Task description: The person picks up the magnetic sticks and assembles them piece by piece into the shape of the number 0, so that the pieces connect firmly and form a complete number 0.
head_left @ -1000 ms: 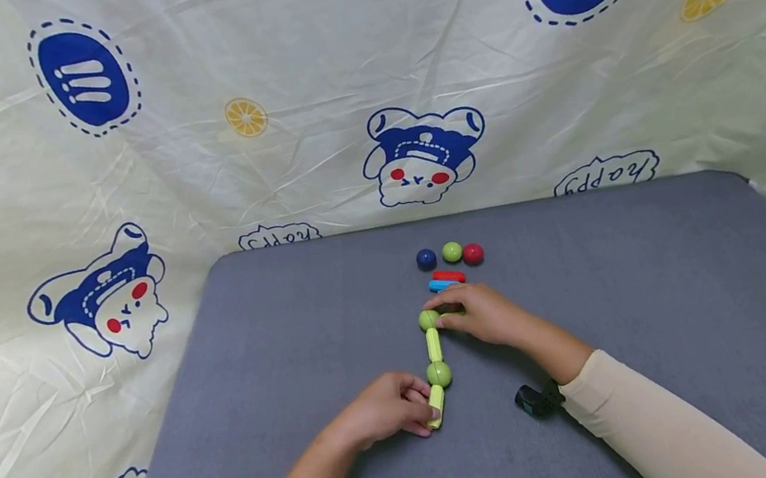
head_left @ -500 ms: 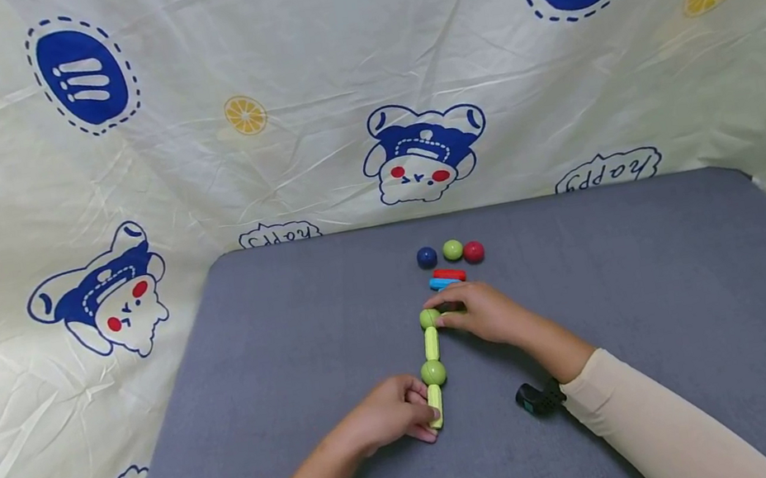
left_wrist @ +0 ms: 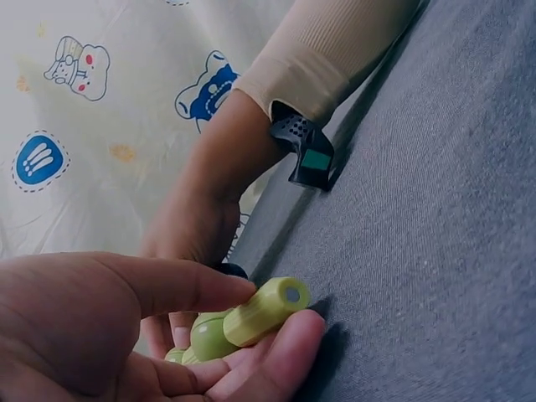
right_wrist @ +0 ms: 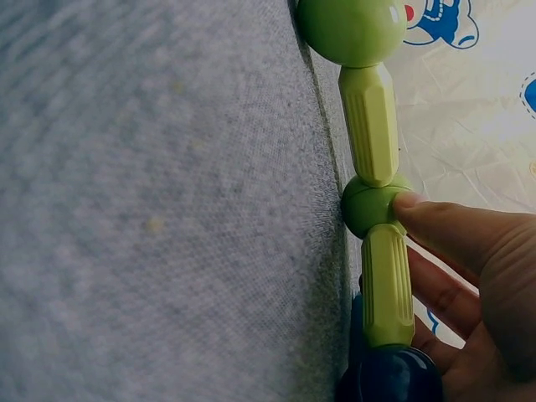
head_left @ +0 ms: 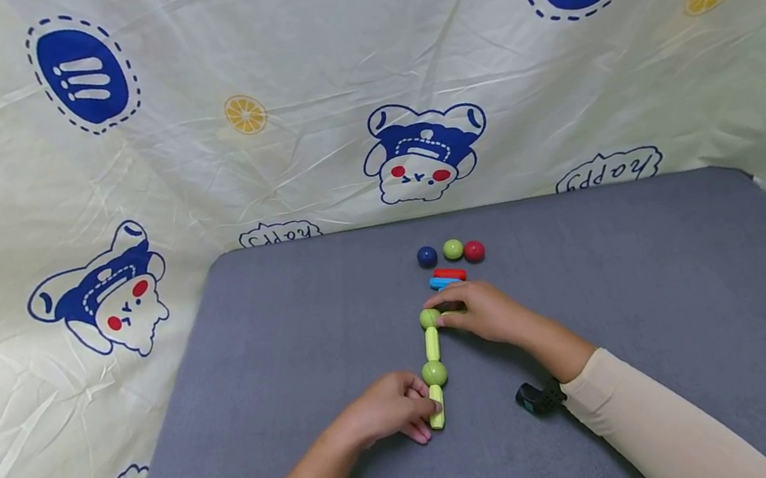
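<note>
A chain of light-green magnetic sticks and green balls runs toward the person on the table. My left hand [head_left: 397, 409] pinches the near light-green stick [left_wrist: 266, 311] between thumb and fingers; a round metal spot shows at its free end. This stick meets a green ball [head_left: 434, 373], followed by another light-green stick [head_left: 432, 344]. My right hand [head_left: 488, 314] pinches the far green ball [right_wrist: 368, 207], its thumb against the side. From that ball a further light-green stick [right_wrist: 388, 285] extends beneath the right hand, toward a dark blue ball [right_wrist: 392, 377].
Behind the right hand lie a red stick [head_left: 450, 274] and a blue stick [head_left: 443, 283]. Farther back sit a blue ball [head_left: 427, 257], a green ball [head_left: 453, 249] and a red ball [head_left: 474, 251]. A printed sheet [head_left: 326, 164] hangs behind the grey table [head_left: 277, 331].
The near part of the chain has swung slightly left and now lies straighter. My left fingers have shifted a little on the near stick. The right hand has stayed almost still.
</note>
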The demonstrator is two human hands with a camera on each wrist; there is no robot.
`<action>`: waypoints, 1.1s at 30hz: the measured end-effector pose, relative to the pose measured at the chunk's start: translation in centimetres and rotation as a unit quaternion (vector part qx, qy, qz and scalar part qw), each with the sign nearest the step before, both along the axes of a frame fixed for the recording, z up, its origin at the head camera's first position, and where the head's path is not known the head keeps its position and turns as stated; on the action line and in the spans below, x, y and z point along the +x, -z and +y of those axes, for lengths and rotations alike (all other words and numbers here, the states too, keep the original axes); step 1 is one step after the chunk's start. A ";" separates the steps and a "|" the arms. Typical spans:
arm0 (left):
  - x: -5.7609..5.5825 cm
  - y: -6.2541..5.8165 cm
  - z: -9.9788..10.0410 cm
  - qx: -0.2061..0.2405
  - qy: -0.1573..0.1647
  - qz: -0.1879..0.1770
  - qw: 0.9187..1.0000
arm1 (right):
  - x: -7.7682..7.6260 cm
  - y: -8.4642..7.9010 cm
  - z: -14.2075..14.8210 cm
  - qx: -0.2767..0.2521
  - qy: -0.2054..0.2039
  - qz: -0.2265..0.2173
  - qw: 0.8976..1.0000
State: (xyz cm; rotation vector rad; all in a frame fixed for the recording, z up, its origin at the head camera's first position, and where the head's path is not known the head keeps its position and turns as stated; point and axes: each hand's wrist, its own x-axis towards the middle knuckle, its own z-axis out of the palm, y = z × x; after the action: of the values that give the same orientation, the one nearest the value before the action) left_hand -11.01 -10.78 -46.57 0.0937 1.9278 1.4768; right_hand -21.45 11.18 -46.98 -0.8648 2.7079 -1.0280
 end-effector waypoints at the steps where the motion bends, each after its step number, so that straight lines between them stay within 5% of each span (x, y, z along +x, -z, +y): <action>1: -0.1 0.1 0.0 -0.004 0.002 0.001 1.000 | 0.0 0.0 0.0 0.002 0.001 -0.002 1.000; 12: -0.9 -0.1 -0.1 -0.039 -0.020 0.028 0.999 | 0.1 -0.2 0.0 0.015 0.007 -0.014 1.000; 18: -1.3 0.2 0.1 -0.039 -0.048 0.124 0.990 | -0.1 -0.1 0.1 0.015 0.007 -0.021 1.000; 24: -1.4 0.7 0.2 -0.089 -0.022 0.269 0.959 | -0.2 -0.1 0.0 0.017 -0.008 -0.012 1.000; 29: -1.3 1.0 0.1 -0.073 -0.003 0.285 0.956 | -0.5 -0.3 0.3 0.016 -0.013 -0.003 1.000; 33: -1.5 1.4 0.1 -0.060 -0.005 0.285 0.957 | -0.9 -1.0 1.0 -0.006 0.020 0.009 1.000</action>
State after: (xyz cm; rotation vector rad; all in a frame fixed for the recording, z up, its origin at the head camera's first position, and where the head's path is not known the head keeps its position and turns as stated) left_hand -12.51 -10.70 -47.92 0.5042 2.4685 1.4369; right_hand -22.32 12.16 -45.93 -0.8293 2.7468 -1.0499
